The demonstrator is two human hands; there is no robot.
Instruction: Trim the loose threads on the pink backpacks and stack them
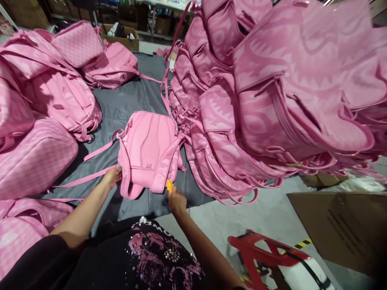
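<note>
Pink backpack (148, 151) lies back panel up on a dark sheet (127, 100) spread over the floor, straps towards the person. Left hand (112, 176) grasps the backpack's lower left edge, grip clenched on the fabric. Right hand (177, 201) is clenched around a small yellow tool (169, 186), its tip just beside the backpack's right strap. A tall stack of pink backpacks (272, 100) rises on the right, near the one in hand. More pink bags (45, 100) lie left. A red frame (260, 251) and flat cardboard (341, 229) sit lower right.
</note>
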